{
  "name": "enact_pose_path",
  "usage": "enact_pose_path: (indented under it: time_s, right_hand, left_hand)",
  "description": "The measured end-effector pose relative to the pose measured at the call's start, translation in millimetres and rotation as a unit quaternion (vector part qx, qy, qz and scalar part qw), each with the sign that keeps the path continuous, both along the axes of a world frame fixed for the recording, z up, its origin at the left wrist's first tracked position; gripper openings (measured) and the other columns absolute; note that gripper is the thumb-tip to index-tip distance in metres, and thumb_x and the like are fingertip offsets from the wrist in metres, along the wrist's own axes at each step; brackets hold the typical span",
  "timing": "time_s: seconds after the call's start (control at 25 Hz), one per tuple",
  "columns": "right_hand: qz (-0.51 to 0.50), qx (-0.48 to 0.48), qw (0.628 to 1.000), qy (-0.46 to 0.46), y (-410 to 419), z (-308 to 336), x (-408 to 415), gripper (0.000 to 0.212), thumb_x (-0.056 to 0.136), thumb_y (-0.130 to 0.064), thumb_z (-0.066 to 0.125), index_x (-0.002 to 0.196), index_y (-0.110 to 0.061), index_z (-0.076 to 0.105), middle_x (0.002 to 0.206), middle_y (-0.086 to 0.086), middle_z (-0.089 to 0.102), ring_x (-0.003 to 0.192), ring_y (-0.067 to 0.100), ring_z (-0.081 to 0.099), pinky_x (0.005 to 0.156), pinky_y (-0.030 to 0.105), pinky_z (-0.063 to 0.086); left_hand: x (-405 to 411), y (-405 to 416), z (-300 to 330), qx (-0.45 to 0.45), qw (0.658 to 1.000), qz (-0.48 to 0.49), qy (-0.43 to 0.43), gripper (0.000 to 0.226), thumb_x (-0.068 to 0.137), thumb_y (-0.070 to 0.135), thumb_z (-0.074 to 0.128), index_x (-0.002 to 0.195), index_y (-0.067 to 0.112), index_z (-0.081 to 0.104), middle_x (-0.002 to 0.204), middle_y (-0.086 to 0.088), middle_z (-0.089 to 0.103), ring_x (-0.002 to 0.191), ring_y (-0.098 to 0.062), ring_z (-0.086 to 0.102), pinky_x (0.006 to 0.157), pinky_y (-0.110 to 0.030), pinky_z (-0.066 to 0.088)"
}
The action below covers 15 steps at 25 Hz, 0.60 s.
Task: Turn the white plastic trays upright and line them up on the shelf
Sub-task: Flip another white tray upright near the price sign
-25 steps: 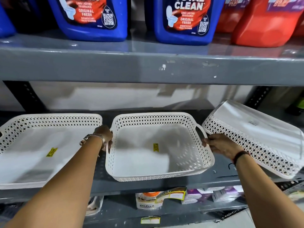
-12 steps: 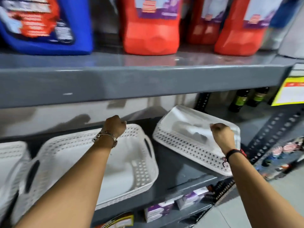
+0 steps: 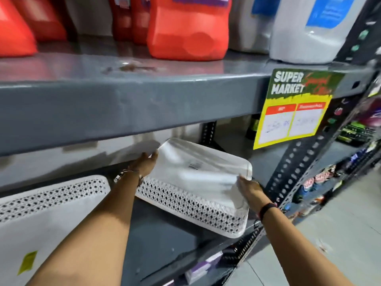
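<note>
An upside-down white plastic tray (image 3: pixel 198 182) with a lattice side wall lies tilted on the grey shelf (image 3: pixel 165 240), its flat bottom facing up. My left hand (image 3: pixel 147 163) grips its far left corner. My right hand (image 3: pixel 246 187) holds its right edge near the front corner. An upright white tray (image 3: pixel 47 211) with a yellow sticker sits at the lower left, apart from the overturned one and partly hidden by my left forearm.
The upper grey shelf (image 3: pixel 123 104) hangs close above my hands, carrying red jugs (image 3: pixel 188 29) and a white bottle (image 3: pixel 309 29). A yellow price sign (image 3: pixel 292 114) hangs at its right end beside a perforated upright post (image 3: pixel 299 162). Goods fill the lower shelf.
My view has swung right. My left hand left the upright tray and took the overturned tray's far left corner; my right hand shifted to its right edge.
</note>
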State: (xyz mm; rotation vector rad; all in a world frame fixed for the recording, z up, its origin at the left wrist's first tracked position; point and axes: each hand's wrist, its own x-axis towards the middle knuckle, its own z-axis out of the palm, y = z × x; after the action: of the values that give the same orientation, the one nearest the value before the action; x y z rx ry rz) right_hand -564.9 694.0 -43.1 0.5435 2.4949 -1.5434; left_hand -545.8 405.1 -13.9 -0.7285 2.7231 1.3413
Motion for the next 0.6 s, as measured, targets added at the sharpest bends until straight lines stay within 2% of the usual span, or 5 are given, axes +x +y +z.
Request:
enact_pose_path:
  time_s: [0.16, 0.28, 0.4, 0.52, 0.6]
  right_hand:
    - [0.042, -0.081, 0.995, -0.028, 11, -4, -17, 0.043, 0.090, -0.031, 0.049, 0.116, 0.002, 0.056, 0.107, 0.022, 0.067, 0.097, 0.036, 0.062, 0.094, 0.046, 0.049]
    - [0.044, -0.176, 0.981, -0.064, 13, 7, -24, 0.028, 0.090, -0.021, 0.044, 0.079, -0.001, 0.061, 0.045, 0.007, 0.067, 0.053, 0.026, 0.061, 0.055, 0.028, 0.054]
    - [0.042, -0.235, 0.970, -0.047, 5, 12, -36, 0.050, 0.091, -0.039, 0.037, 0.060, -0.015, 0.068, 0.035, 0.000, 0.062, 0.031, 0.014, 0.057, 0.042, 0.022, 0.048]
    - [0.028, -0.274, 0.960, 0.042, -3, 30, -50, 0.048, 0.094, -0.041, 0.031, 0.073, -0.022, 0.071, 0.042, -0.011, 0.067, 0.039, 0.003, 0.061, 0.037, 0.013, 0.049]
    - [-0.017, -0.329, 0.938, 0.105, 2, 46, -63, 0.035, 0.096, -0.033, 0.029, 0.078, -0.026, 0.058, 0.047, -0.016, 0.069, 0.057, 0.004, 0.065, 0.049, 0.015, 0.053]
  left_hand:
    - [-9, -6, -6, 0.015, 0.998, 0.057, -0.005, 0.054, 0.100, 0.029, 0.030, 0.140, -0.006, 0.035, 0.148, -0.024, 0.036, 0.137, -0.036, 0.035, 0.112, -0.036, 0.029]
    - [-2, -12, -3, 0.011, 0.998, 0.054, -0.005, 0.051, 0.102, 0.026, 0.024, 0.140, -0.005, 0.036, 0.151, -0.022, 0.033, 0.139, -0.032, 0.032, 0.112, -0.030, 0.027]
    - [4, -14, -3, 0.040, 0.998, 0.052, 0.013, 0.053, 0.101, 0.030, 0.022, 0.142, -0.002, 0.033, 0.152, -0.020, 0.031, 0.141, -0.028, 0.030, 0.114, -0.028, 0.023]
    - [18, -25, 1, 0.138, 0.981, 0.135, -0.007, 0.072, 0.094, 0.056, 0.015, 0.140, 0.006, 0.039, 0.144, -0.020, 0.043, 0.130, -0.033, 0.043, 0.105, -0.040, 0.037]
    - [25, -37, 15, 0.266, 0.949, 0.169, 0.003, 0.069, 0.091, 0.062, 0.014, 0.110, 0.010, 0.055, 0.098, -0.018, 0.060, 0.086, -0.029, 0.057, 0.072, -0.034, 0.047]
